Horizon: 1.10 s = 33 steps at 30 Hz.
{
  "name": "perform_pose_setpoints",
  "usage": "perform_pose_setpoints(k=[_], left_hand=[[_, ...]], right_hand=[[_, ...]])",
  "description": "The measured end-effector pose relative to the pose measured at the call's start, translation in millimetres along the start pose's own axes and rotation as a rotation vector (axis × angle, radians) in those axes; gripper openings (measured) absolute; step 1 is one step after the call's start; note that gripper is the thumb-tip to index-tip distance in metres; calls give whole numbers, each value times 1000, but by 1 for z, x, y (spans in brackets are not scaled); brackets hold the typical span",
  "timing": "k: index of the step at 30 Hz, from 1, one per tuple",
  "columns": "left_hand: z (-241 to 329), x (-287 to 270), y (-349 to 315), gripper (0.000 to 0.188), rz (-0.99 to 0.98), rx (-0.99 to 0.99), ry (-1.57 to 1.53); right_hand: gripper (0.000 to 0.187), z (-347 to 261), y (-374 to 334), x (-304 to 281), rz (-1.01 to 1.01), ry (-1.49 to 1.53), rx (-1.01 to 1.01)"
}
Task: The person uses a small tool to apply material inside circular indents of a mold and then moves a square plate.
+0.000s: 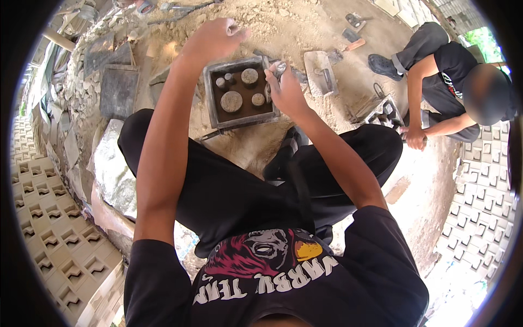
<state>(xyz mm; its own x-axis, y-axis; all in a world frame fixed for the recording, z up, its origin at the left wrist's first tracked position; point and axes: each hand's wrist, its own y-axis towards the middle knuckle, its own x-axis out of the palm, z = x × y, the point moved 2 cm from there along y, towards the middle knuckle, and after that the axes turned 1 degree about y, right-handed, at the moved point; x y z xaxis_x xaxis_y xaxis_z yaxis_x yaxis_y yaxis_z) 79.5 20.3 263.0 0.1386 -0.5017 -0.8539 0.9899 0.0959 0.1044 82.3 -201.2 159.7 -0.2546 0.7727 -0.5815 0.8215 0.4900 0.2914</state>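
Observation:
A square flask-like frame (245, 121) packed with dark sand lies on the ground in front of my crossed legs. Set in its surface are several round pale discs, among them a large disc (231, 102) and a smaller disc (257, 99). My left hand (215, 41) hovers beyond the frame's far left corner, fingers curled and slightly blurred; whatever they hold is hidden. At the frame's right wall is my right hand (286, 91), closed around a small pale grey lump (279, 68) whose kind I cannot make out.
Right of the frame lie a float (321, 73) and a trowel with a wooden handle (355, 45). A person (452, 82) crouches at the right, hands by a metal mould (385, 111). Dark boards (119, 90) and a plastic-wrapped mass (114, 174) are at the left, with stacked patterned blocks (60, 218).

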Motion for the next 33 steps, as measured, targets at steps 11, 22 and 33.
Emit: perform_pose_setpoints(k=[11,22,33], left_hand=[[8,6,0,69,17,47,-19],[2,6,4,67,4,49,14],[-2,-13,-12,74,-57,-19,74]], right_hand=[[38,9,-19,4,-82,-36,144],[29,6,0,9,-197,86,134],[22,-20,-13,8,-39,278,55]])
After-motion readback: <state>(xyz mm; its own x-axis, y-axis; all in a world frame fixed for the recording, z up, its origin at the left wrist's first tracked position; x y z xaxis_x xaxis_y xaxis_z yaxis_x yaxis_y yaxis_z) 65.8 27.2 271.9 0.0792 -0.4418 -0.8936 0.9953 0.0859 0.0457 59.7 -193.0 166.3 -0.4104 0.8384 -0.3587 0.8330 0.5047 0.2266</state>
